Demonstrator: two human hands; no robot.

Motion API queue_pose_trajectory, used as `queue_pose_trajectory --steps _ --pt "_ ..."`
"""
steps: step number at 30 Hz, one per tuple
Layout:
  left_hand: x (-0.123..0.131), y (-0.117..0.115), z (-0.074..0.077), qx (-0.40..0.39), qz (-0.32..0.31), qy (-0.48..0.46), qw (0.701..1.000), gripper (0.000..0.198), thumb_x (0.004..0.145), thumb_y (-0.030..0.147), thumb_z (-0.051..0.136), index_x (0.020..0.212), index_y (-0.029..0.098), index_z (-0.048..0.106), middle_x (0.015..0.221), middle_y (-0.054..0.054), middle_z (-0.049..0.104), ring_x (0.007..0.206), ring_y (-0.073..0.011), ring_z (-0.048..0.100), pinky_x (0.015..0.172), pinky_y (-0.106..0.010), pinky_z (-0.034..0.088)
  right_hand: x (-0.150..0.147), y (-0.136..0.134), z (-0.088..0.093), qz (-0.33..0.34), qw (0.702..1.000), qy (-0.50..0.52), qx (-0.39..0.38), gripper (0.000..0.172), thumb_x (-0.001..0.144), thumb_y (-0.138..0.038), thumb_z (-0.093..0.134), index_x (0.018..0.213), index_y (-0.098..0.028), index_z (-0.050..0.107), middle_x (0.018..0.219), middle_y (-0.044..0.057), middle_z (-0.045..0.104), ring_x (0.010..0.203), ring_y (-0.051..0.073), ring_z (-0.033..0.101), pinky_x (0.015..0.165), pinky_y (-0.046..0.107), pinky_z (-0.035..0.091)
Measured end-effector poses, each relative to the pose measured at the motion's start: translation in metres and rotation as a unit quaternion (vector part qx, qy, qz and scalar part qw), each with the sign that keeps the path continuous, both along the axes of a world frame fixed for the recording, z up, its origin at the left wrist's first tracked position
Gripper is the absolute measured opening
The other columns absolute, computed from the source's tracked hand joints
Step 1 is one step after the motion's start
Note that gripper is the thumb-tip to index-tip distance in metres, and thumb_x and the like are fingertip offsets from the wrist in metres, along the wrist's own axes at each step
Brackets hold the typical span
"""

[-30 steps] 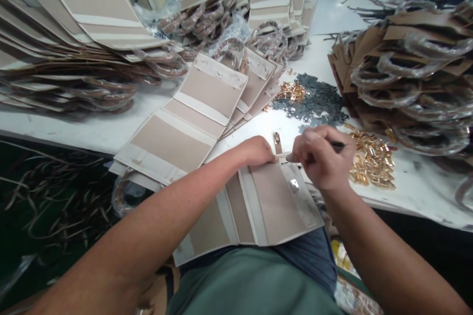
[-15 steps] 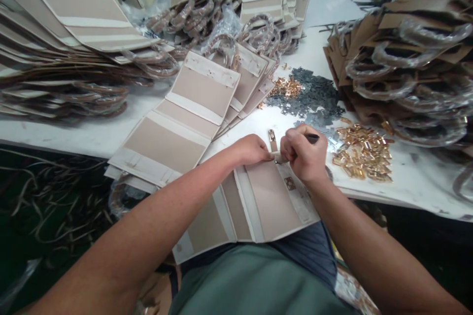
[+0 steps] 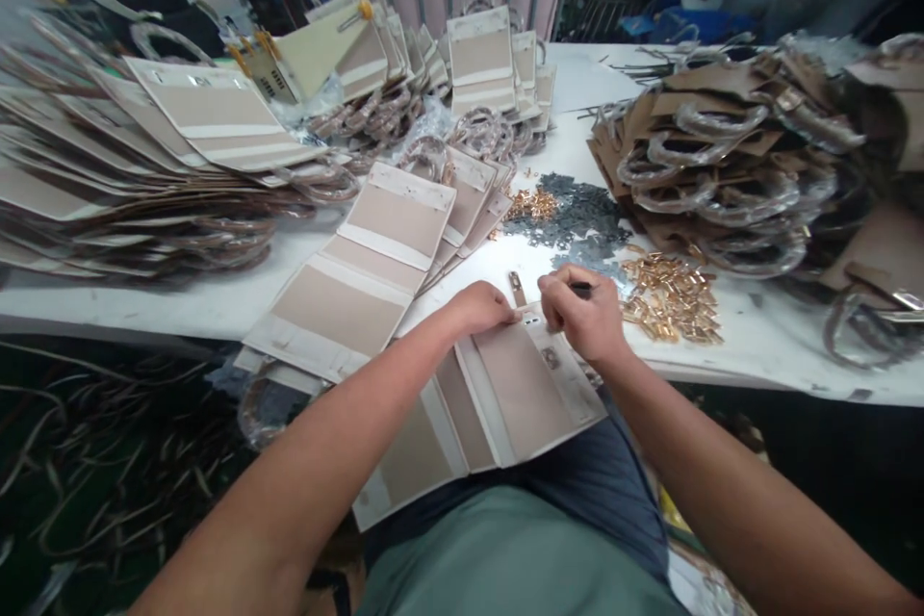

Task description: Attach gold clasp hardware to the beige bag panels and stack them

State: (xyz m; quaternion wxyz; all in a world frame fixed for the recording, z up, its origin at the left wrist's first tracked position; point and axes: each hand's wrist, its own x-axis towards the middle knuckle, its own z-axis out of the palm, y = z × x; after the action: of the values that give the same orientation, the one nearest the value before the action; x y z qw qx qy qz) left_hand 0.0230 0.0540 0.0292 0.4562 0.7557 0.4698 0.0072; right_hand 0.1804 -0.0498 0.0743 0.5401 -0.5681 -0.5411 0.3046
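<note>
An open beige bag panel (image 3: pixel 516 385) with pale strips lies across my lap and against the table edge. My left hand (image 3: pixel 482 308) is closed on its upper edge, thumb and fingers pinching near a small metal fitting (image 3: pixel 532 319). Just right of that fitting, my right hand (image 3: pixel 586 313) is wrapped round a dark-handled tool (image 3: pixel 581 289); the tool's tip is hidden by the fingers. A square metal plate (image 3: pixel 551 358) sits on the panel's pale strip below. Beyond the panel's edge, between the two hands, a gold clasp tab (image 3: pixel 517 288) sticks out.
Gold fittings (image 3: pixel 675 298) are heaped right of my right hand. Behind lie dark flat metal plates (image 3: pixel 577 210) and smaller gold pieces (image 3: pixel 534 204). Beige panels (image 3: pixel 361 260) overlap at left. Stacks of panels (image 3: pixel 217 120) and brown bag pieces with plastic-wrapped handles (image 3: pixel 707 154) flank the white table (image 3: pixel 765 346).
The view has tilted up, showing more background. My right hand has lifted slightly away from the panel's edge, uncovering the small metal fitting. My left hand keeps its pinch.
</note>
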Motion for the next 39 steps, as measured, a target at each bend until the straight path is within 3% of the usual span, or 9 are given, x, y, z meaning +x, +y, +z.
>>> queue_pose_trajectory --steps 5,8,11,14,16,19,22,29,39 --pt "0.001 -0.001 0.001 0.035 -0.017 0.01 0.999 0.028 0.076 0.045 0.076 0.072 0.018 0.078 0.063 0.002 0.063 0.065 -0.0157 0.056 0.061 -0.028 0.037 0.036 -0.037 -0.007 -0.019 0.97 -0.231 -0.071 0.02 0.089 -0.042 0.074 0.084 -0.023 0.077 0.077 0.001 0.072 0.069 0.019 0.065 0.067 0.031 0.049" --pt "0.003 -0.004 0.003 0.074 -0.026 0.027 0.997 0.025 0.079 0.042 0.074 0.077 0.018 0.08 0.067 0.001 0.067 0.069 -0.0173 0.06 0.064 -0.028 0.039 0.047 -0.038 -0.03 0.03 0.933 -0.321 -0.16 0.025 0.088 -0.04 0.075 0.109 -0.03 0.083 0.107 0.003 0.08 0.092 0.024 0.073 0.081 0.033 0.054" --pt "0.005 -0.018 0.01 0.134 0.0 0.054 0.99 0.027 0.085 0.042 0.072 0.094 0.019 0.081 0.088 -0.005 0.075 0.086 -0.0227 0.066 0.075 -0.03 0.045 0.047 -0.03 -0.042 0.032 0.899 -0.375 -0.222 0.024 0.088 -0.042 0.074 0.11 -0.037 0.084 0.105 0.0 0.081 0.091 0.026 0.074 0.075 0.032 0.053" --pt "0.001 -0.056 0.014 0.304 0.048 0.036 0.951 0.037 0.091 0.04 0.069 0.122 0.02 0.074 0.12 -0.011 0.073 0.114 -0.0287 0.064 0.097 -0.037 0.049 0.045 -0.025 -0.041 0.02 0.887 -0.399 -0.232 0.024 0.089 -0.046 0.073 0.109 -0.04 0.083 0.095 -0.002 0.081 0.086 0.025 0.074 0.068 0.03 0.05" --pt "-0.005 -0.093 0.012 0.406 0.031 -0.013 0.913 0.046 0.096 0.04 0.066 0.137 0.019 0.065 0.138 -0.014 0.066 0.13 -0.0294 0.057 0.111 -0.041 0.044 0.045 -0.025 -0.04 0.024 0.885 -0.403 -0.231 0.025 0.089 -0.048 0.072 0.111 -0.041 0.082 0.094 -0.002 0.081 0.086 0.025 0.073 0.066 0.03 0.048" --pt "-0.013 -0.148 -0.002 0.42 -0.076 -0.052 0.903 0.066 0.093 0.062 0.067 0.144 0.02 0.061 0.157 -0.016 0.053 0.143 -0.0324 0.047 0.124 -0.048 0.034 0.047 -0.025 -0.041 0.029 0.885 -0.404 -0.229 0.026 0.089 -0.049 0.071 0.111 -0.04 0.082 0.094 -0.001 0.08 0.085 0.025 0.072 0.066 0.03 0.047" --pt "-0.016 -0.177 -0.02 0.389 -0.144 -0.024 0.91 0.095 0.08 0.077 0.074 0.153 0.02 0.054 0.166 -0.019 0.041 0.154 -0.0375 0.035 0.131 -0.058 0.019 0.049 -0.024 -0.044 0.03 0.885 -0.405 -0.227 0.026 0.088 -0.049 0.071 0.109 -0.039 0.082 0.092 0.0 0.08 0.083 0.025 0.072 0.064 0.03 0.045" --pt "-0.012 -0.174 -0.027 0.372 -0.156 0.022 0.915 0.092 0.082 0.056 0.08 0.159 0.02 0.045 0.172 -0.019 0.031 0.159 -0.0376 0.027 0.132 -0.059 0.017 0.049 -0.023 -0.044 0.036 0.891 -0.39 -0.229 0.025 0.087 -0.046 0.072 0.109 -0.04 0.081 0.087 -0.001 0.079 0.08 0.024 0.071 0.062 0.03 0.043" --pt "-0.012 -0.176 -0.026 0.382 -0.168 0.036 0.908 0.088 0.088 0.055 0.072 0.163 0.021 0.04 0.17 -0.018 0.035 0.16 -0.0371 0.027 0.131 -0.058 0.017 0.05 -0.024 -0.044 0.036 0.883 -0.41 -0.224 0.025 0.088 -0.046 0.074 0.111 -0.041 0.081 0.091 -0.001 0.08 0.082 0.025 0.072 0.063 0.03 0.045"
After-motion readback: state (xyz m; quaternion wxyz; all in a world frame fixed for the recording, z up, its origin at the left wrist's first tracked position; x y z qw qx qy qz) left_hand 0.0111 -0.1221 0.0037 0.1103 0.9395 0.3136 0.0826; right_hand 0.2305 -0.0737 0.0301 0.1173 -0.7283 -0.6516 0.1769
